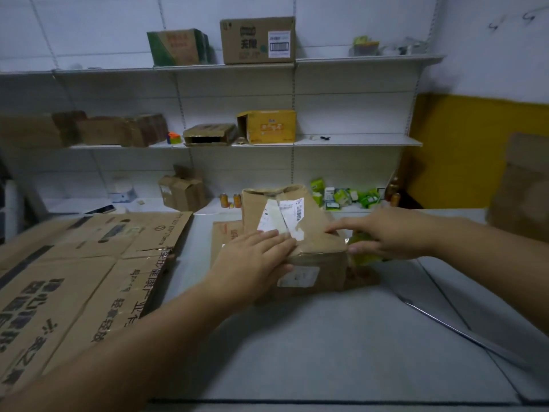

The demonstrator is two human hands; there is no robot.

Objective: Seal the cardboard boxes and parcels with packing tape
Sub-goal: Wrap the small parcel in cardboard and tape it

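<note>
Cardboard box [322, 263] on grey table [326, 337], 12 o'clock from you. Your left hand [258, 257] flat on top flaps [315, 223], fingers straight: press seam tight. Right hand [392, 233] at box's 3 o'clock edge, forefinger touching top; grip on blurred greenish thing [364, 258] unclear. Seal straight along seam.

Browns on grey, green touches.
Brown box [315, 221], white barcoded label [292, 211]; left of it, brown flattened cardboard [74, 278] with black characters; beneath, grey table [326, 337]; right, yellow-green tape roll [367, 258]; behind, green packets [341, 196].
</note>
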